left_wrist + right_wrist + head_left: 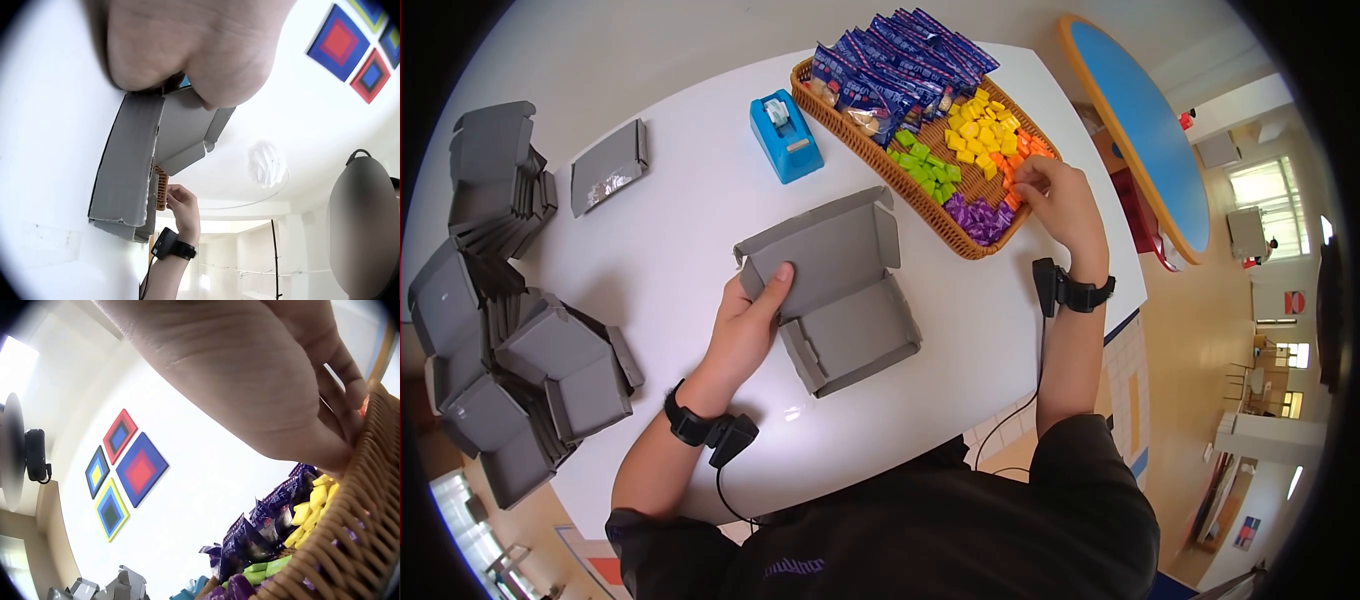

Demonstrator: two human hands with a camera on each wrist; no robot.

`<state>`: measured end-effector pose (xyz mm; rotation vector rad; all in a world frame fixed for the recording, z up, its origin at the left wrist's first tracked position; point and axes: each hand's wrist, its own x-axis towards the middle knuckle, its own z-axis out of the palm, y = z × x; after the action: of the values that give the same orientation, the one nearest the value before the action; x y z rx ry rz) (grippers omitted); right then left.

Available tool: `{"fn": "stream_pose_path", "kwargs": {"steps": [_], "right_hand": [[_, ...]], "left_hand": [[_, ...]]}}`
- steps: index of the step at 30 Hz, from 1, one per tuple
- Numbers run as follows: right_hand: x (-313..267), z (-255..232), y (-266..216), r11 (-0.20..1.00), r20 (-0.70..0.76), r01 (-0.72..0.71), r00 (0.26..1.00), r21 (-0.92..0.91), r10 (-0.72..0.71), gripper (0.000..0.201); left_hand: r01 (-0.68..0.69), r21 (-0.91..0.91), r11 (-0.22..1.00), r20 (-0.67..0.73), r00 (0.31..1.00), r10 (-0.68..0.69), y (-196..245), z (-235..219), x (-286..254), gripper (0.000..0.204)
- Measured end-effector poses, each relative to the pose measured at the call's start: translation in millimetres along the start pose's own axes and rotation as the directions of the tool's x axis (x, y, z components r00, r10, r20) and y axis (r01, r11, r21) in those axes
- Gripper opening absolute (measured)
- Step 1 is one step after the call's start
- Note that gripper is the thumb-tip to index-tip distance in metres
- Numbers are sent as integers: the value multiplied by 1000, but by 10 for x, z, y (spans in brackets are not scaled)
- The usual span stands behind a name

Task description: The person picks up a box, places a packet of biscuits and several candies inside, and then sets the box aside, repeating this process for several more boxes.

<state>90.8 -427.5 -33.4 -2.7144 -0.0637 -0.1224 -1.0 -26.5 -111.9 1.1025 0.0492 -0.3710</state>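
My left hand [748, 325] grips an open grey cardboard box [855, 335] by its left side, thumb on the inner face. The box, its lid folded back, is tilted over the white table, and nothing lies in it. At the right rim of a wicker basket [920, 215], my right hand [1065, 205] reaches in with bent fingers, fingertips at the orange candies [1028, 146]. I cannot tell whether a candy is between them. Purple candies [978, 220], green candies [924, 165] and yellow candies [980, 130] lie in groups beside these. Blue snack packets [900, 65] fill the far end.
A blue tape dispenser [787, 138] stands left of the basket. Stacks of open grey boxes [565, 365] line the table's left edge, with a closed flat grey box [609, 168] lying farther back. Behind the right corner is a blue round table [1145, 120] with an orange rim.
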Motion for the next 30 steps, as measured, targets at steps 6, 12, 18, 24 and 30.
{"fn": "stream_pose_path", "kwargs": {"steps": [6,12,18,24,30], "right_hand": [[-13,63,-108,989,-177,54,981,-137,-78,14],[-164,180,-671,969,-110,214,973,122,-201,15],[-441,438,-1103,921,232,289,907,261,-351,22],[-590,367,-1245,917,189,256,928,306,-322,36],[-727,623,-1291,893,402,120,861,434,-311,31]], "left_hand": [[-8,-6,1000,17,1000,8,25,12,-6,44],[-38,29,999,45,998,37,-2,-7,11,43],[-56,99,993,85,995,48,11,-29,21,38],[-105,114,988,101,991,94,7,-25,18,34],[-163,128,978,154,978,143,26,-32,41,37]]}}
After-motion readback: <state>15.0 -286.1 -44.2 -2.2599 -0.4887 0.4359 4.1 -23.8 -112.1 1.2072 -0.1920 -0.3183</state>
